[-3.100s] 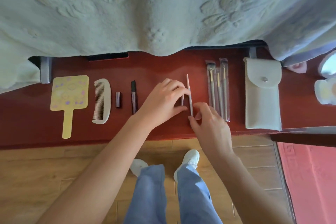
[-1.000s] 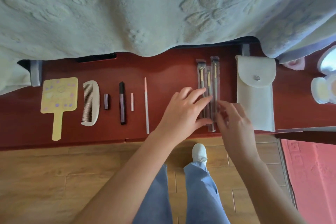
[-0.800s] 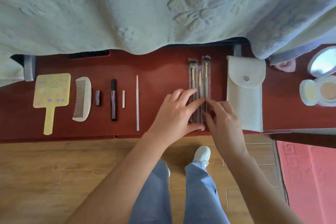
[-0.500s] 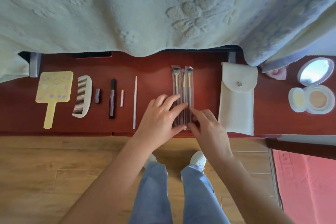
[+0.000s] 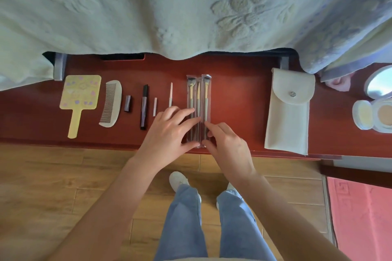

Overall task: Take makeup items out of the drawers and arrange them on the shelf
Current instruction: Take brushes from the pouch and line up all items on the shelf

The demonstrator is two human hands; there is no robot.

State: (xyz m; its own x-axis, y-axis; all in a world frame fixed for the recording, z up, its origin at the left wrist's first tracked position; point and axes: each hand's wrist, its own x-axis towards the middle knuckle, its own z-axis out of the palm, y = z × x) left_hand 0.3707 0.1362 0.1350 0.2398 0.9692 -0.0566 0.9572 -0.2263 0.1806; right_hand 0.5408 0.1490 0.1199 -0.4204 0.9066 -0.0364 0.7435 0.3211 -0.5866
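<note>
**Brushes fall into line:** A person standing at a red-brown shelf squares up three clear brush packets, which lie side by side in a row of makeup items. The packets run near to far, with bristles at the far end and handles toward the shelf's near edge.

The left hand comes in from the left. Its fingers are spread flat over the handles, its thumb is against the near ends, and its grip is released. The right hand meets it from the right, index tip on the rightmost packet's edge and thumb at its near end. Whether that grip pinches the packet or merely nudges it cannot be told. Both hands touch the packets, so neither is nearer.

Just left of the packets lies a pink pencil, parallel to them, its near part hidden by the left hand's fingers. Farther left are a pale stick, a mascara tube, a short dark tube, a comb and a yellow hand mirror.

A cream pouch sits well apart to the right, with an open compact beyond it. A pale blanket overhangs the shelf's far side.

Any coming move likely turns on that near-far axis: a sideways slide or a straightening, with the wide gap lying toward the pouch.
</note>
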